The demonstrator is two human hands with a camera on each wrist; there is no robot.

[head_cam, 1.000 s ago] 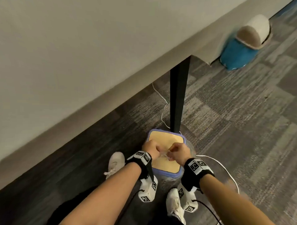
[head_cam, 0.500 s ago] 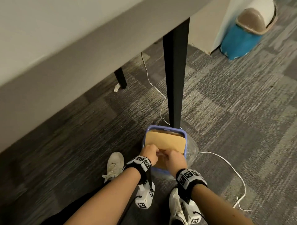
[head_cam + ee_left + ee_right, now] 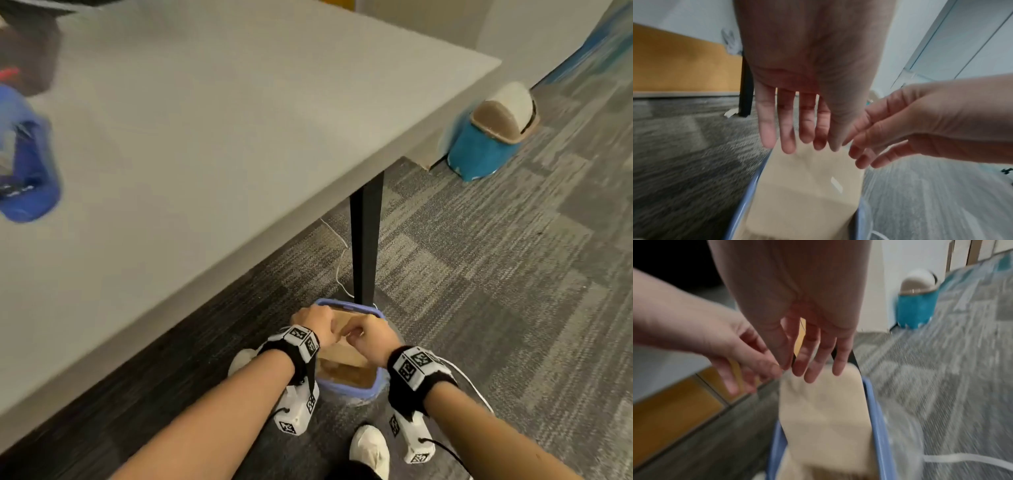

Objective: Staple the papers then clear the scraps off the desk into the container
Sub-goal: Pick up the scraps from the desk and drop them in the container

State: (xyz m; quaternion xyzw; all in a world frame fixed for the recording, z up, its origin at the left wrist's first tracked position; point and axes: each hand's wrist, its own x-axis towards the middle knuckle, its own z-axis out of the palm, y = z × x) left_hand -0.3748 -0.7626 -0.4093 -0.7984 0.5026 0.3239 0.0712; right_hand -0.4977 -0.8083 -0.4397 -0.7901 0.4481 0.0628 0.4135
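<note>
A blue-rimmed container stands on the carpet by the desk leg, with brown cardboard inside it. Both hands hover close together just above it. In the left wrist view my left hand hangs with straight fingers over the cardboard and holds nothing. A small white scrap shows against the cardboard below; I cannot tell whether it is falling or lying there. My right hand also points straight, empty fingers down over the container's rim. The fingertips of the two hands nearly touch.
The grey desk spans the upper left, with a blurred blue object at its left edge. Its black leg stands just behind the container. A white cable runs past the leg. A blue swing-lid bin sits against the wall at right.
The head view has tilted up, so the desk top now shows. Both hands stay together over the container.
</note>
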